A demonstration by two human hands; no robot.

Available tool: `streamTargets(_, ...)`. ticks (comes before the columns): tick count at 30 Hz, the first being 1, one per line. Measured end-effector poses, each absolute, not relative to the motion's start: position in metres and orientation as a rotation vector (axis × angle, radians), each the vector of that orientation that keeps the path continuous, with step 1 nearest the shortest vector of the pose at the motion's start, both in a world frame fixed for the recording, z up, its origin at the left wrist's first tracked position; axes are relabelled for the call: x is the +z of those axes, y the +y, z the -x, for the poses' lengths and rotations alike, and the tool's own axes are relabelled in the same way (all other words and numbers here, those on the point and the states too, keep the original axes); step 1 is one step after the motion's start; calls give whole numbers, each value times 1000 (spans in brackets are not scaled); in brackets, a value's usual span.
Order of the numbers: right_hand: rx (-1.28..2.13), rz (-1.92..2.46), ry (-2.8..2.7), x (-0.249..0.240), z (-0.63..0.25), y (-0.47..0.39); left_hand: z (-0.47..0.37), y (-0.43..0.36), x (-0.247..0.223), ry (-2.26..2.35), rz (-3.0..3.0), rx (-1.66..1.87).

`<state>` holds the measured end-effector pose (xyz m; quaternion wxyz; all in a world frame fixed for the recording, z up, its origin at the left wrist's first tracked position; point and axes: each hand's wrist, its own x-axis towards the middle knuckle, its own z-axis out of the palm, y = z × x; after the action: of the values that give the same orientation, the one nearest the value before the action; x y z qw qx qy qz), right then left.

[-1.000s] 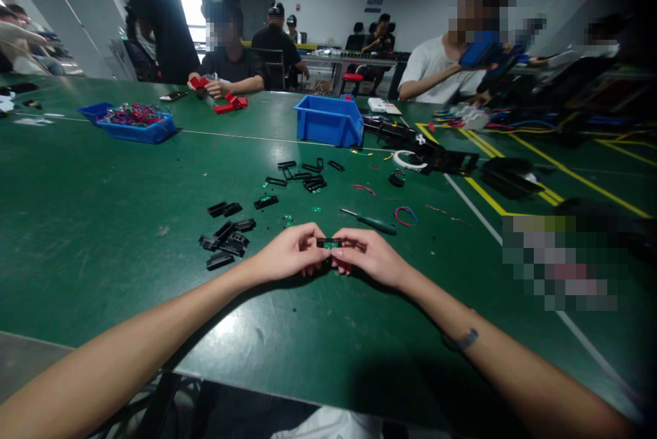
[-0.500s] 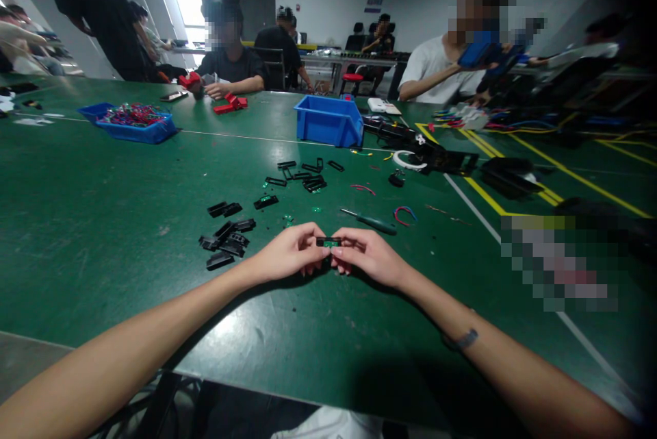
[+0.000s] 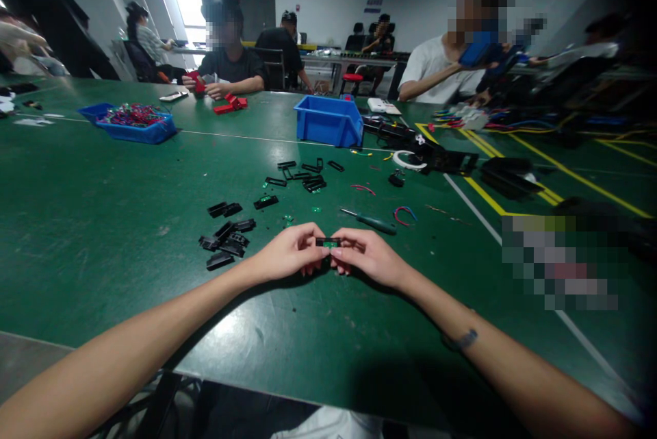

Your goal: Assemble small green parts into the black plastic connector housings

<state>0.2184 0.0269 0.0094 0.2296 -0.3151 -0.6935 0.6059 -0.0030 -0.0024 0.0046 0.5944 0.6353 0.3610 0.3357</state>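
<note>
Between my two hands is a small black plastic housing with a green circuit board (image 3: 328, 243) in it. My left hand (image 3: 300, 251) pinches its left end, and my right hand (image 3: 362, 254) grips the right end, both thumbs near the board. The fingers behind the housing are partly hidden. Just beyond my hands lie tiny green boards (image 3: 288, 219) on the green table (image 3: 256, 350). Several black housings (image 3: 226, 239) are piled to the left, and thin black frames (image 3: 302, 176) are scattered farther off. A screwdriver (image 3: 369, 221) with a dark green handle rests beyond my right hand.
A blue bin (image 3: 328, 121) stands at the middle back, and a blue tray with red and dark wires (image 3: 136, 125) is at the back left. Red and blue wire loops (image 3: 404, 216) lie right. Black parts and a white ring (image 3: 409, 160) sit behind. Co-workers sit across the table.
My hands and the black housing stay practically still. In the background, a standing person in dark clothes has moved left, and the seated person opposite has shifted the red part slightly.
</note>
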Motion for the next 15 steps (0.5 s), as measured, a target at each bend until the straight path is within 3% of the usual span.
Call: streamTargets(15,1644,880,-1936,12,-219,26,4,-1,1,830,-1486,784)
